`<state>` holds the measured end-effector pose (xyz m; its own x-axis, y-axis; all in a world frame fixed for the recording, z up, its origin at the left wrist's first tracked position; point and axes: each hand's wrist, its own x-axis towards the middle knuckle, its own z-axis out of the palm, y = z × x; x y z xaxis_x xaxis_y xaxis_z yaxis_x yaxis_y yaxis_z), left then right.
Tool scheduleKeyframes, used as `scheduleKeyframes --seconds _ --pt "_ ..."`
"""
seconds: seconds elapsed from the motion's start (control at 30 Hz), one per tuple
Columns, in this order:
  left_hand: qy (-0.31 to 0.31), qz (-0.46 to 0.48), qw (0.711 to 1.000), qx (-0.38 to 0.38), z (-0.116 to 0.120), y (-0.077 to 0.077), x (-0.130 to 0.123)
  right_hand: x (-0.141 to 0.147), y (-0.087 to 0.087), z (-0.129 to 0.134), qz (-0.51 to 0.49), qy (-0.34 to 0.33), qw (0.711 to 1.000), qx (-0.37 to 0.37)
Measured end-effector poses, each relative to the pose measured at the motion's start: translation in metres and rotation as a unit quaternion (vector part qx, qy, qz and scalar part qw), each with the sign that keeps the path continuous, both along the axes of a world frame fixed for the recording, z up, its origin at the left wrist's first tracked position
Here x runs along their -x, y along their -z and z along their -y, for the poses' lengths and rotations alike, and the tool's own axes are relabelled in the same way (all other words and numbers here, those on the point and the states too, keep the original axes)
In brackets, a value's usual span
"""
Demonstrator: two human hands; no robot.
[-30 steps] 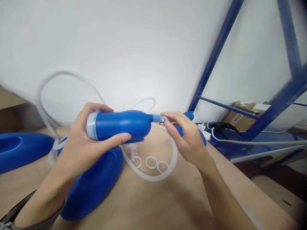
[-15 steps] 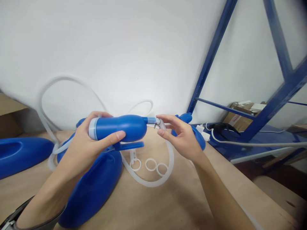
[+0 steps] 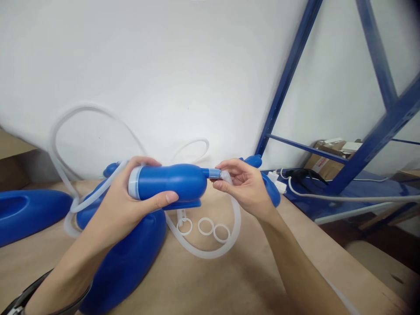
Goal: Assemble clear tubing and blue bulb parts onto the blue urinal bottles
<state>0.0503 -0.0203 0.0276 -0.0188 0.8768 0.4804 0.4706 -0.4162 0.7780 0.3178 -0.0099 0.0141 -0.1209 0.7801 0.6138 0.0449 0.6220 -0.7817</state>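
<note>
A blue bottle-shaped part (image 3: pixel 170 181) with a pale collar lies sideways in my left hand (image 3: pixel 131 192), which wraps round its collar end. At its right end, a narrow blue nozzle meets a translucent hose (image 3: pixel 236 223). My right hand (image 3: pixel 243 183) pinches the hose end at this joint, with a small wire clip partly hidden by the fingers. From there the hose loops down over the table. Three white rings (image 3: pixel 205 226) lie below the bottle part, inside the loop.
Large blue moulded parts (image 3: pixel 131 262) lie beneath my left arm and at the far left (image 3: pixel 29 212). Another blue part (image 3: pixel 271 190) is behind my right hand. A blue metal rack (image 3: pixel 292 70), white cable and cardboard box (image 3: pixel 323 159) stand right.
The blue bottle part and my left hand have shifted slightly right and down. My right fingers have closed in around the hose joint, now covering most of the wire clip.
</note>
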Motion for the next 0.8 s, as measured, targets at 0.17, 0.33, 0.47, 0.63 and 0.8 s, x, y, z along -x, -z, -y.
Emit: scheduleKeyframes --seconds 0.17,0.33,0.47,0.63,0.8 --pt "0.021 0.022 0.999 0.02 -0.001 0.004 -0.001 0.003 0.0 0.005 0.033 0.049 0.995 -0.076" --pt "0.095 0.088 0.989 0.075 -0.009 0.016 0.0 0.007 0.004 0.008 0.042 0.119 0.98 -0.153" --pt "0.112 0.088 0.986 0.089 -0.011 0.02 0.002 0.008 0.008 0.005 0.069 0.143 0.964 -0.213" --pt "0.083 0.044 0.993 0.075 -0.008 0.012 0.005 0.009 0.007 0.007 0.092 0.15 0.959 -0.221" --pt "0.025 -0.011 1.0 -0.009 -0.004 0.005 0.001 0.012 0.003 0.01 0.033 0.104 0.988 -0.105"
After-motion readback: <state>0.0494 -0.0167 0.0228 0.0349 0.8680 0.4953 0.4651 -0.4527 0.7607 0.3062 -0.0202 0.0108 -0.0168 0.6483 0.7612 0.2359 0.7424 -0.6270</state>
